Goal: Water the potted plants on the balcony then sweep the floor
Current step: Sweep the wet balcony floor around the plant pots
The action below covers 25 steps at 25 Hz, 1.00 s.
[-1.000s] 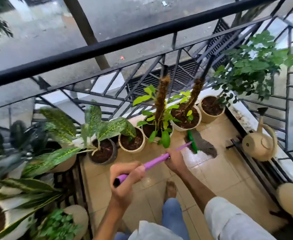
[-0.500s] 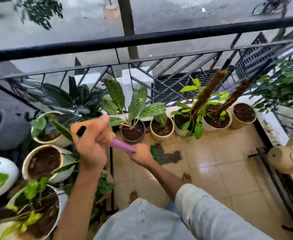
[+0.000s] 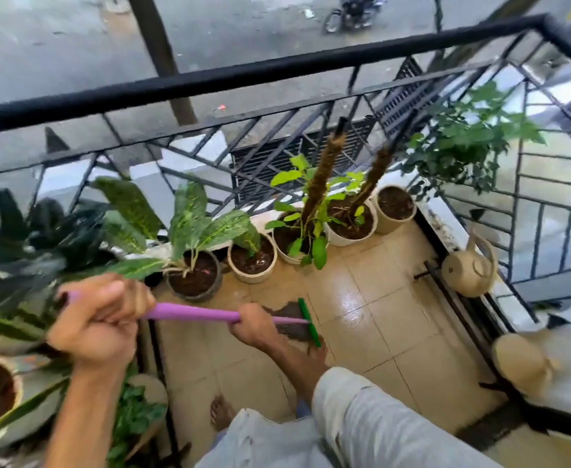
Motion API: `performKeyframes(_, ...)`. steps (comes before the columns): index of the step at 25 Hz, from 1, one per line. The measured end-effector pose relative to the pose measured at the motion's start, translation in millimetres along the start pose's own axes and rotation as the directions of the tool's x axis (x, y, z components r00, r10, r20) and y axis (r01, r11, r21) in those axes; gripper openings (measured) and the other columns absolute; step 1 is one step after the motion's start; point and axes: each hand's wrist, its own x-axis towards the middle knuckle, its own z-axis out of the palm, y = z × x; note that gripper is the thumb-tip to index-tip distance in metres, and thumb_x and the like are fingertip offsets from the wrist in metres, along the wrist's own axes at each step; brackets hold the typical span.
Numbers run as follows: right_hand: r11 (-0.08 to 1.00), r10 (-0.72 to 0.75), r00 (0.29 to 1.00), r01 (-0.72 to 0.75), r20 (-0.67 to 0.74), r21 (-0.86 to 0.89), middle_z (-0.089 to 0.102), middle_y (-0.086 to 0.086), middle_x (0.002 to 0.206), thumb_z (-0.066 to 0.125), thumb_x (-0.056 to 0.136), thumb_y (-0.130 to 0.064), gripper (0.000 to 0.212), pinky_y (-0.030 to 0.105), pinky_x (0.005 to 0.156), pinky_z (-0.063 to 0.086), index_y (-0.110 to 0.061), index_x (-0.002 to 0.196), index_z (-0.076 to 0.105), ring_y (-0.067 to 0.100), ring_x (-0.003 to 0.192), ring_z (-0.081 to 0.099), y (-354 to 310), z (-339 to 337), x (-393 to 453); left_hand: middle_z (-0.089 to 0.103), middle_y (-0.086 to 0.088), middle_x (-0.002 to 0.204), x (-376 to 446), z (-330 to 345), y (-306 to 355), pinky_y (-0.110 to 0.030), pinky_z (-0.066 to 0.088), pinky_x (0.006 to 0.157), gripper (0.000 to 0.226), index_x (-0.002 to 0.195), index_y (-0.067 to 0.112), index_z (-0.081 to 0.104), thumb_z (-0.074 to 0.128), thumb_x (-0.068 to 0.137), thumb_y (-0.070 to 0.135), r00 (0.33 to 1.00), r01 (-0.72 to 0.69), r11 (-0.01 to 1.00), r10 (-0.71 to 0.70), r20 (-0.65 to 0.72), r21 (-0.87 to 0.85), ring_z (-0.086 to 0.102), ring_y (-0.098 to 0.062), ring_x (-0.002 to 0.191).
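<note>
Both hands clamped on the broom handle

Fingers of the left hand (image 3: 100,320) wrap the purple broom (image 3: 193,312) at its top end, the right hand (image 3: 252,324) fisted lower (green head (image 3: 308,321) on the wet tiled floor (image 3: 372,319)); 5 potted plants (image 3: 253,255) line the railing (image 3: 243,79), watering can (image 3: 469,270) right.

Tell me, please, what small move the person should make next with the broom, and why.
Probably draw the broom back toward the feet in a short stroke. Both the left hand and right hand have a grip on the purple handle, and its green head rests on the wet tiled floor in front of the pots, bristles already down.
</note>
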Motion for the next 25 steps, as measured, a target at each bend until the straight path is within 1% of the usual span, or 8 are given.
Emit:
performKeyframes(2, 0.986, 0.14, 0.989, -0.135, -0.049, 0.099, 0.072, 0.021, 0.123, 0.059, 0.104, -0.024, 0.031, 0.046, 0.101, 0.054, -0.003, 0.122, 0.072, 0.04, 0.118, 0.066, 65.6, -30.7, -3.5, 0.015, 0.001, 0.048, 20.2, 51.0, -54.7, -0.03, 0.016, 0.05, 0.038, 0.052, 0.029, 0.027, 0.045, 0.078, 0.008, 0.996, 0.088, 0.996, -0.087, 0.023, -0.025, 0.015, -0.015, 0.041)
performKeyframes(7, 0.863, 0.455, 0.878, -0.393, -0.15, 0.317, 0.068, 0.023, 0.128, 0.055, 0.106, -0.016, 0.013, 0.041, 0.099, 0.048, -0.014, 0.106, 0.069, 0.035, 0.122, 0.064, 236.2, -101.7, -44.0, 0.012, -0.002, 0.048, 46.2, 194.4, -190.6, -0.027, 0.027, 0.051, 0.045, 0.048, 0.027, 0.023, 0.057, 0.07, 0.007, 0.923, 0.368, 0.93, -0.369, 0.115, 0.031, 0.014, -0.016, 0.046)
performKeyframes(11, 0.746, 0.649, 0.735, -0.564, -0.197, 0.354, 0.063, 0.022, 0.137, 0.051, 0.109, -0.009, 0.026, 0.035, 0.106, 0.038, 0.005, 0.129, 0.06, 0.03, 0.131, 0.059, 369.5, -122.2, -118.6, 0.039, -0.001, 0.049, -8.8, 286.2, -286.0, -0.035, 0.03, 0.058, 0.057, 0.043, 0.02, 0.05, 0.057, 0.087, -0.017, 0.762, 0.585, 0.765, -0.632, 0.139, 0.27, 0.039, -0.014, 0.052)
performKeyframes(14, 0.635, 0.761, 0.613, -0.642, -0.21, 0.428, 0.063, 0.023, 0.135, 0.048, 0.109, -0.007, 0.023, 0.035, 0.104, 0.042, 0.001, 0.129, 0.057, 0.033, 0.13, 0.059, 423.3, -127.3, -157.2, 0.046, -0.004, 0.06, -34.7, 338.7, -316.5, -0.03, 0.035, 0.057, 0.028, 0.055, 0.001, 0.055, 0.066, 0.079, -0.009, 0.669, 0.603, 0.688, -0.712, 0.213, 0.405, 0.043, -0.016, 0.055)
performKeyframes(17, 0.577, 0.8, 0.561, -0.617, -0.215, 0.536, 0.066, 0.028, 0.127, 0.05, 0.108, -0.002, 0.007, 0.04, 0.095, 0.047, -0.005, 0.113, 0.053, 0.038, 0.122, 0.063, 426.6, -149.1, -151.8, 0.041, -0.005, 0.056, -12.0, 374.9, -315.0, -0.024, 0.036, 0.055, 0.028, 0.052, -0.007, 0.05, 0.058, 0.077, 0.001, 0.666, 0.528, 0.745, -0.661, 0.346, 0.408, 0.041, -0.013, 0.05)
performKeyframes(20, 0.531, 0.819, 0.521, -0.525, -0.242, 0.665, 0.066, 0.035, 0.12, 0.051, 0.105, 0.004, 0.012, 0.046, 0.089, 0.046, 0.004, 0.116, 0.056, 0.044, 0.117, 0.063, 401.1, -166.1, -120.4, 0.042, -0.009, 0.052, 28.2, 375.1, -290.5, -0.037, 0.036, 0.057, 0.04, 0.048, -0.003, 0.045, 0.06, 0.084, 0.001, 0.71, 0.369, 0.836, -0.535, 0.458, 0.406, 0.043, -0.021, 0.054)
performKeyframes(23, 0.611, 0.736, 0.616, -0.426, -0.281, 0.667, 0.067, 0.035, 0.121, 0.051, 0.104, 0.004, 0.025, 0.046, 0.093, 0.043, 0.013, 0.126, 0.055, 0.045, 0.119, 0.063, 347.0, -179.9, -79.8, 0.043, -0.007, 0.048, 60.2, 347.9, -249.0, -0.056, 0.037, 0.06, 0.043, 0.044, 0.015, 0.047, 0.06, 0.083, 0.003, 0.784, 0.248, 0.9, -0.403, 0.472, 0.358, 0.045, -0.029, 0.055)
performKeyframes(25, 0.665, 0.669, 0.68, -0.369, -0.299, 0.65, 0.067, 0.034, 0.122, 0.051, 0.105, 0.002, 0.024, 0.047, 0.097, 0.045, 0.013, 0.126, 0.056, 0.043, 0.119, 0.062, 298.9, -178.0, -51.4, 0.047, 0.004, 0.048, 72.6, 315.6, -215.1, -0.054, 0.037, 0.061, 0.049, 0.043, 0.025, 0.05, 0.054, 0.084, -0.003, 0.827, 0.176, 0.933, -0.312, 0.467, 0.313, 0.043, -0.024, 0.052)
